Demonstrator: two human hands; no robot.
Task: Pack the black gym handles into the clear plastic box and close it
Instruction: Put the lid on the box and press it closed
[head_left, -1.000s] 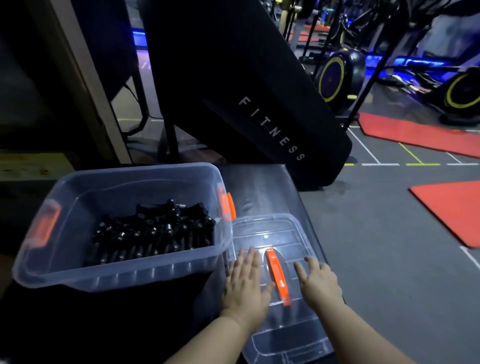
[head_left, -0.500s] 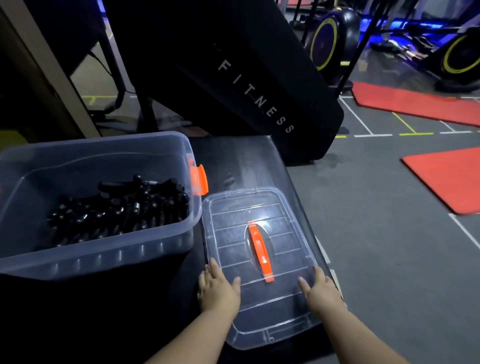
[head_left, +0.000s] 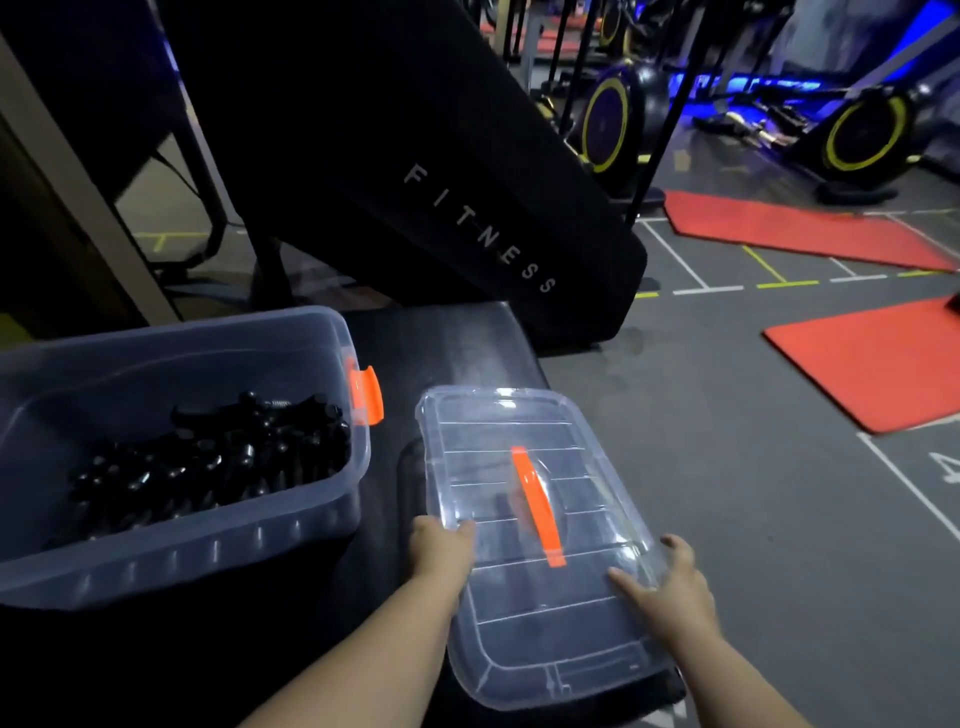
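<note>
The clear plastic box (head_left: 197, 551) stands open on the left of a black padded bench, an orange latch (head_left: 367, 395) on its right end. Several black gym handles (head_left: 208, 467) lie piled inside it. To its right lies the clear lid (head_left: 519, 613) with an orange carry handle (head_left: 535, 504), its far end tilted up a little. My left hand (head_left: 440, 545) grips the lid's left edge, thumb on top. My right hand (head_left: 670, 587) grips the right edge, thumb over the top face.
The black bench (head_left: 457, 343) carries both box and lid; its right edge drops to grey gym floor. A black slanted pad reading FITNESS (head_left: 478, 234) rises behind. Red mats (head_left: 872, 358) and exercise bikes (head_left: 862, 135) stand further right.
Both hands slid from the lid's top beside the orange handle out to its two side edges and took hold. The lid has since lifted and tilted slightly.
</note>
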